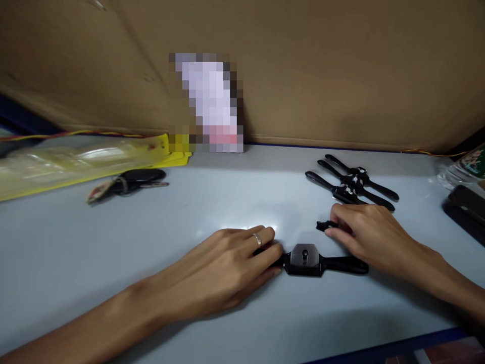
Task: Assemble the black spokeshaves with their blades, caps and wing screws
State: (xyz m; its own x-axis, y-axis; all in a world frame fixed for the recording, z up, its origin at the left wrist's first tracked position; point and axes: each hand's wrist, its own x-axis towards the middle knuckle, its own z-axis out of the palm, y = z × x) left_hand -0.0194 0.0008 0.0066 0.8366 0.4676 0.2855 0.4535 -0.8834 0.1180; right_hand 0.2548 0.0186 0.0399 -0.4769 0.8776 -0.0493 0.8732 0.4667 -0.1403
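A black spokeshave [314, 262] with two handles lies flat on the grey table near me. My left hand [231, 263] rests on its left handle, fingers closed around it, a ring on one finger. My right hand [364, 233] lies just behind the tool's right handle, its fingertips pinched on a small black part [325, 226]. Three more black spokeshaves [352, 183] lie side by side just beyond my right hand.
A car key with a fob [127, 183] lies at the left, in front of a yellow plastic-wrapped packet [76, 162]. A cardboard wall [303, 65] closes the back. A dark flat object [468, 205] and a clear bag sit at the right edge.
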